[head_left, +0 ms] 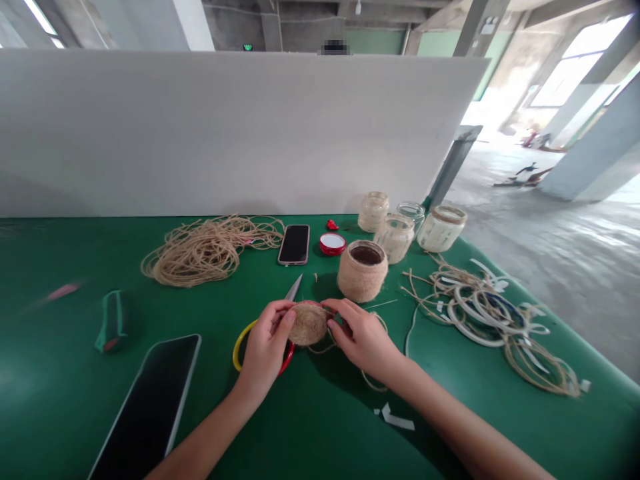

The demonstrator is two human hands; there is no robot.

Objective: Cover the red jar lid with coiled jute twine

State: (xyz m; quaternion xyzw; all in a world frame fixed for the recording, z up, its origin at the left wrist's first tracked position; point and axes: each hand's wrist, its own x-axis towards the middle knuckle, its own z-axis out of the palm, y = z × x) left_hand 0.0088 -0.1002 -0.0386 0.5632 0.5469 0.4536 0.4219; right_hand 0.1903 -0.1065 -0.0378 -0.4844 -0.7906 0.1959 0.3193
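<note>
A round jar lid (307, 325) covered in coiled jute twine, a bit of red showing at its far rim, is held between my hands. My left hand (267, 341) grips its left edge with thumb and fingers. On the right edge, my right hand (364, 337) has its fingers closed in, and a loose twine strand (323, 349) trails below. Scissors (294, 288) with yellow and red handles lie partly hidden under my left hand. Just beyond my right hand stands a twine-wrapped jar (363, 272), upright with its mouth uncovered.
A heap of twine (200, 250) lies back left, near a phone (294, 245) and a red lid (333, 244). Several glass jars (394, 238) stand back right. Tangled cords and rings (485, 310) cover the right side. A dark tablet-like slab (150, 407) lies front left. A white panel (225, 133) borders the back.
</note>
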